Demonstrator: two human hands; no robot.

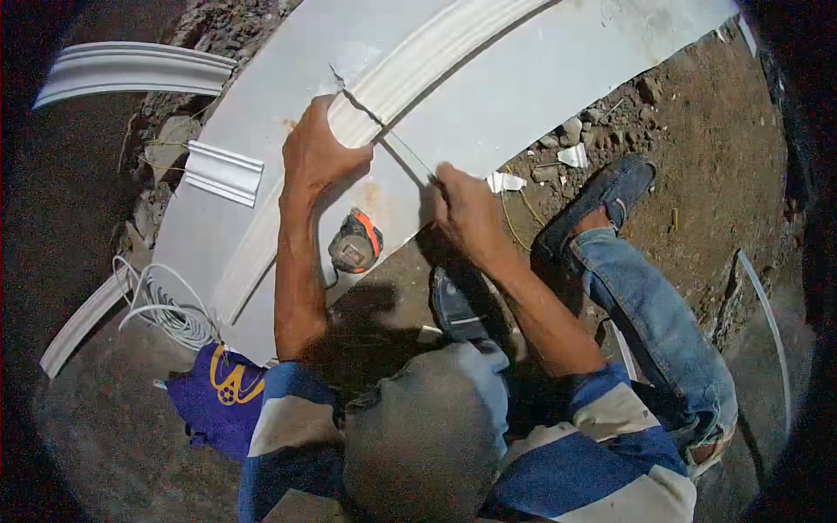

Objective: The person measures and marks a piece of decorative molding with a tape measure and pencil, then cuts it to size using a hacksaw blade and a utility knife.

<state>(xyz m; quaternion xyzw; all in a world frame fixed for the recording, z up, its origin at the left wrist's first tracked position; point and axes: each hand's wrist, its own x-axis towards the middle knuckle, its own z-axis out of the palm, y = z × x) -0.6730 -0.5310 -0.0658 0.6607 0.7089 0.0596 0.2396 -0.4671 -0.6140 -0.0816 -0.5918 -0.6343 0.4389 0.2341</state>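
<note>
Here, seen from overhead, a person in a blue-and-cream striped shirt and blue jeans crouches on bare brown earth over a broad curved white plaster panel (pixel 523 78) lying flat on the ground. A raised white ribbed moulding strip (pixel 436 52) arcs along the panel. The left hand (pixel 318 152) is pressed down on this moulding, fingers wrapped over its ridge in a closed, steadying grip. The right hand (pixel 466 209) is closed around a thin metal blade (pixel 405 152), whose tip reaches up and left across the panel to touch the moulding just beside the left hand; what kind of tool it is cannot be told.

Between the forearms, on the panel's lower edge, lies a small grey-and-orange tape measure (pixel 356 244). A short loose piece of white ribbed moulding (pixel 224 173) rests on the panel to the left of the left hand. Another curved white moulding length (pixel 131 70) lies apart on the ground at upper left, and a third (pixel 78 327) at lower left beside a coil of white cord (pixel 166 309). A purple cloth with a yellow emblem (pixel 218 397) lies near the person's left shoulder. A dark blue slip-on shoe (pixel 602 196) is planted on the dirt to the right, among small stones and white plaster scraps (pixel 571 155).
</note>
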